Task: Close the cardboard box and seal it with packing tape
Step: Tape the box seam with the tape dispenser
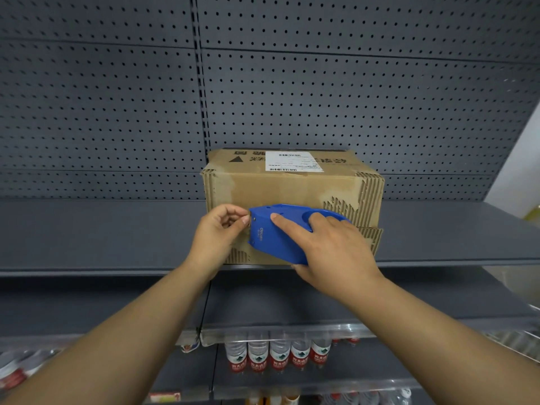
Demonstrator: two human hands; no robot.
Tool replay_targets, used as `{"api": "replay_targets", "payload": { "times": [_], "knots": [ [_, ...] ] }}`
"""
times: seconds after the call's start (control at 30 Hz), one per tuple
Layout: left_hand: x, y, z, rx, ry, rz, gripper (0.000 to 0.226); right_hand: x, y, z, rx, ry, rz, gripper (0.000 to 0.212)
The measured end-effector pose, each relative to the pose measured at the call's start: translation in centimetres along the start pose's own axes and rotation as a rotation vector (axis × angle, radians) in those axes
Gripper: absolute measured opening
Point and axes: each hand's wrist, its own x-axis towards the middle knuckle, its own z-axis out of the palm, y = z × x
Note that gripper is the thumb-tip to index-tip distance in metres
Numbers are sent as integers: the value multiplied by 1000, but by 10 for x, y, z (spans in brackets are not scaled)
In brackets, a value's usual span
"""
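Observation:
A worn cardboard box (292, 185) with torn corners and a white shipping label on top stands on a grey shelf, its flaps down. In front of its near face my right hand (333, 247) grips a blue tape dispenser (274, 232), index finger stretched along its top. My left hand (217, 238) pinches something at the dispenser's left end with thumb and fingertips; the tape itself is too thin to make out there.
The grey metal shelf (117, 235) stretches to both sides of the box, backed by a perforated panel (263, 83). Below, a lower shelf holds several water bottles (277, 353) with red labels. A white wall (520, 165) stands at the right.

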Motion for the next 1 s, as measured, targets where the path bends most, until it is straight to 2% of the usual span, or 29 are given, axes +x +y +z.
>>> {"api": "replay_targets", "payload": {
  "times": [0.1,0.23,0.33,0.87,1.0],
  "knots": [
    [0,-5,-5,114,28,35,26,1,-4,3,-19,6,16,79],
    [-6,-9,-8,311,118,121,18,2,-9,10,-34,41,27,82],
    [-8,-8,-6,214,117,113,29,4,-8,12,-38,66,25,84],
    [-6,1,-1,147,25,64,22,7,7,10,-10,77,-18,87],
    [1,0,-3,160,69,18,20,8,8,12,32,68,-25,89]
  ]
}}
